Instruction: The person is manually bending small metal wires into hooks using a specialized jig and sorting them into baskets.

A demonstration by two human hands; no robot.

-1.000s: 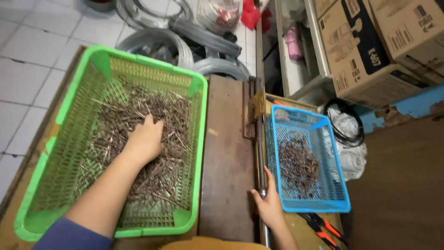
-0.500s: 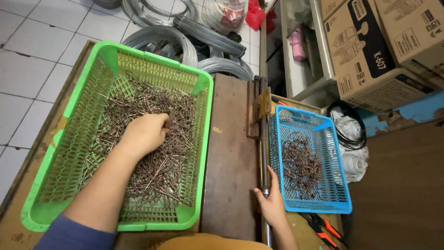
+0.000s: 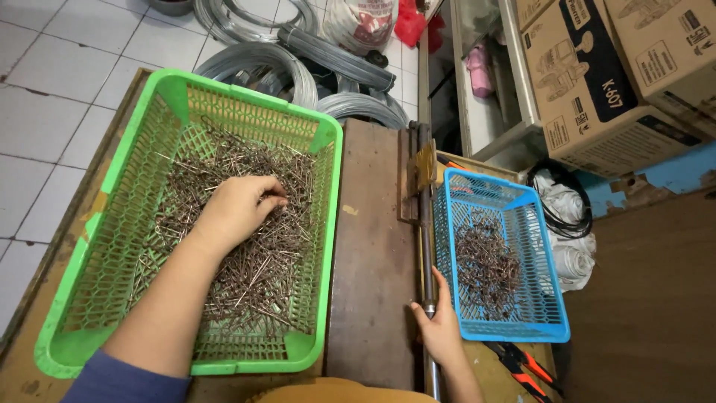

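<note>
Green plastic basket (image 3: 67, 351) at nine o'clock holds a heap of thin brown metal pins (image 3: 246, 224). The left hand (image 3: 235, 209) lies in the heap, fingers curled closed on some pins. At four o'clock, the right hand (image 3: 440, 332) grips a metal rod (image 3: 426, 246), seemingly with fingers wrapped around it, beside a blue basket (image 3: 552, 328) holding more pins.

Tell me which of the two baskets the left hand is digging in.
The large green basket, left of the wooden board; the left hand rests on its pile of metal pins. The small blue basket lies by the right hand.
</note>
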